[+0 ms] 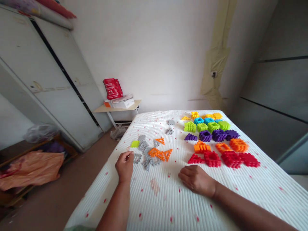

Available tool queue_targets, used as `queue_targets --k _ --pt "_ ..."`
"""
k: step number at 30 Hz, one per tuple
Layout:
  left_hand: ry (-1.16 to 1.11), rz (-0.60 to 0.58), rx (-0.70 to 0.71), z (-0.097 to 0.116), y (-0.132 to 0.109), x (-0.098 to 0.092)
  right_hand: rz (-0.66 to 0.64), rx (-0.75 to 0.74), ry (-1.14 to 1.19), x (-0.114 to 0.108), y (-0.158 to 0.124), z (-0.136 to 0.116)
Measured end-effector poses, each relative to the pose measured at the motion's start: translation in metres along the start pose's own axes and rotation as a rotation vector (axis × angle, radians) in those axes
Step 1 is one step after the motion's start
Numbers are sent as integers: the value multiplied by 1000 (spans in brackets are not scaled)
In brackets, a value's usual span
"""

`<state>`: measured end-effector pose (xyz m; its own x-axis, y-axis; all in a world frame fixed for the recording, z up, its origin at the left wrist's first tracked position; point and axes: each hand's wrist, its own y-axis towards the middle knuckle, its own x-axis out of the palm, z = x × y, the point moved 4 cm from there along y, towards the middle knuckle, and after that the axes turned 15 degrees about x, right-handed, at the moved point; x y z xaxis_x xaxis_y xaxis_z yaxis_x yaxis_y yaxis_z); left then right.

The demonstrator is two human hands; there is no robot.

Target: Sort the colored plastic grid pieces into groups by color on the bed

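My left hand (124,165) is closed, thumb and fingers curled together, at the left of a loose pile. Right beside its fingertips lies a grey open-frame toy building piece (137,158); whether they touch it I cannot tell. The pile has grey interlocking pieces (143,146), orange pieces (160,154), an orange triangle (160,141) and a lime green square (135,143). My right hand (196,179) rests closed on the bedspread, knuckles up, its palm hidden. Just beyond it are a red triangle stack (196,158) and a red square-frame stack (212,159).
Colour-sorted rows fill the right side: more red (231,159), orange (238,145), purple (219,135), lime (190,127), blue (199,121) and yellow stacks (194,115). Two grey stacks (169,131) (170,122) stand mid-bed. A small table (101,109) with a red bag (113,89) is behind.
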<state>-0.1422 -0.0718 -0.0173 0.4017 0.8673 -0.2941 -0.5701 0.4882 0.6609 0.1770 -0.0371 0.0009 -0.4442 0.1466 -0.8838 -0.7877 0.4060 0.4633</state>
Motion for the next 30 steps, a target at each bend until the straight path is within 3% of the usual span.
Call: queue_targets --k 4,10,16,23,30 --pt "-23 70 -172 -25 10 -15 -36 14 17 7 0 1" --pt "-71 77 -252 -32 11 -15 -51 53 30 10 -1 3" --pt "-39 15 -260 -48 16 -6 -54 74 15 9 0 3" --pt "71 23 -273 -80 45 -1 -60 82 16 12 0 5" --pt "88 16 -277 -79 54 1 -75 121 88 12 1 4"
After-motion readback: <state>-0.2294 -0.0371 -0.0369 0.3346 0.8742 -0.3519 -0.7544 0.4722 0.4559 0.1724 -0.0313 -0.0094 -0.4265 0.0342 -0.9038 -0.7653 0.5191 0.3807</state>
